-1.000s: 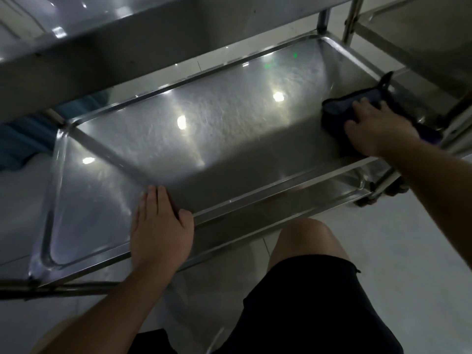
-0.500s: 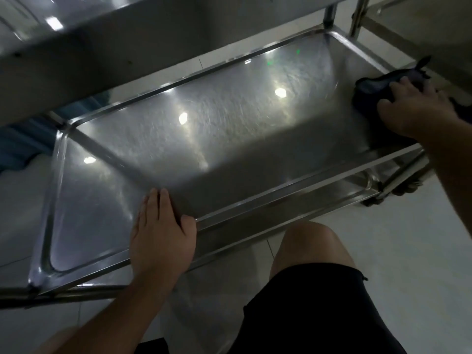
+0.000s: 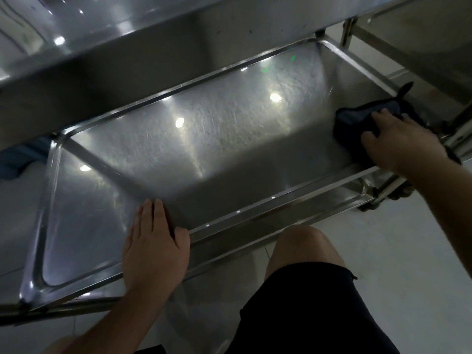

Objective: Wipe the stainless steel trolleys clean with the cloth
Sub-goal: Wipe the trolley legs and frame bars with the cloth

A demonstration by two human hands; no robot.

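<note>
Down on the lower shelf (image 3: 229, 139) of the stainless steel trolley, the right hand (image 3: 406, 144) presses a dark blue cloth (image 3: 357, 118) flat at the shelf's right end. Meanwhile the left hand (image 3: 153, 246) lies flat, fingers straight, over the near rim. No readable writing shows.

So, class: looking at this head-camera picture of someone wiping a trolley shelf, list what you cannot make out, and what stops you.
- Cloth: head view, the right hand covers much of it.
- Upper shelf: cut off by the top edge.
- Trolley wheel: mostly hidden behind the right forearm and frame.
- Shelf rim under the left hand: covered by the palm.
- Second trolley: cut off at the right edge.
</note>
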